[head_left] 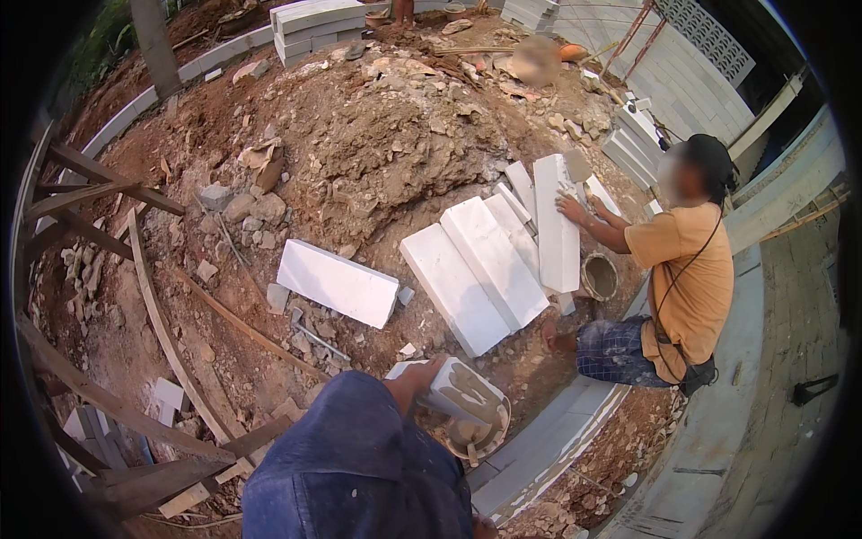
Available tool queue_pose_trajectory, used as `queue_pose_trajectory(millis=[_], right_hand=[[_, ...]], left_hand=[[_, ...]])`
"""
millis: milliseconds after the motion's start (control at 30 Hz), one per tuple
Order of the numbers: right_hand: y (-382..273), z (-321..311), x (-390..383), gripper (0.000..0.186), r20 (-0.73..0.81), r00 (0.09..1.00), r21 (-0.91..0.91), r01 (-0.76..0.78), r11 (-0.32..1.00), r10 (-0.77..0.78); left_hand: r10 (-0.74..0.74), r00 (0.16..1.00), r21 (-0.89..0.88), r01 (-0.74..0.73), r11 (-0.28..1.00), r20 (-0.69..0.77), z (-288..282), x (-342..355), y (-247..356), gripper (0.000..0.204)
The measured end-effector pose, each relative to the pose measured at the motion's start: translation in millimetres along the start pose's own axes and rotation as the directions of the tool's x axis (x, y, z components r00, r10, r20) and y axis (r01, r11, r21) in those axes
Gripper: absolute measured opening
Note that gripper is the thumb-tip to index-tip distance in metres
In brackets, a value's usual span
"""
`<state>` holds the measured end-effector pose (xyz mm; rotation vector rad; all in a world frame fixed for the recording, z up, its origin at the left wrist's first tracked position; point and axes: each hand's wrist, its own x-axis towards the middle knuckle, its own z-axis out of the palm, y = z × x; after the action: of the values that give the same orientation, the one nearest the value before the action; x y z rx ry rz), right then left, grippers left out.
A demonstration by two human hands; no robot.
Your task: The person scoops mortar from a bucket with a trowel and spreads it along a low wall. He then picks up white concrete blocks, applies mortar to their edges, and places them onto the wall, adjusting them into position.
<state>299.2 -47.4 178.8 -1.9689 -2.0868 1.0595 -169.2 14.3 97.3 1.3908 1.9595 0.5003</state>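
My left hand [419, 381] comes out of a blue sleeve and closes on the edge of a white masonry block [443, 384]. Wet grey mortar [474, 393] coats one face of that block. Right against it, partly covered by it, is a bucket [499, 431] containing mortar and a tool with a wooden handle [472, 455]. At the lower edge a small patch of skin shows beside the sleeve; whether it is my right hand is unclear, and no fingers can be made out.
More white blocks lie ahead [337, 281] and in a row [462, 278]. A crouching co-worker [687, 260] on the right has both hands at an upright block [558, 234], near another bucket [599, 275]. A low block wall [548, 440] runs rightward. Timber framing [153, 314] stands left, rubble [359, 153] beyond.
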Motion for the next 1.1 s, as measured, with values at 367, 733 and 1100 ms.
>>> queue_pose_trajectory(millis=[367, 733, 1100], right_hand=[[-1, 11, -11, 0.023, 0.028, 1.0, -0.019, 0.008, 1.0, -0.007], [6, 25, -50, 0.021, 0.002, 0.999, 0.017, -0.045, 0.999, 0.045], [18, 42, -81, 0.021, 0.011, 0.999, -0.053, 0.049, 0.997, -0.049]], left_hand=[[0.027, 0.997, -0.062, -0.022, 0.998, 0.076, 8, 7, -11, 0.139], [0.013, 0.992, -0.059, -0.006, 0.998, 0.123, -5, 12, -5, 0.138], [0.068, 0.995, -0.038, -0.065, 0.997, 0.079, -17, 2, -3, 0.131]])
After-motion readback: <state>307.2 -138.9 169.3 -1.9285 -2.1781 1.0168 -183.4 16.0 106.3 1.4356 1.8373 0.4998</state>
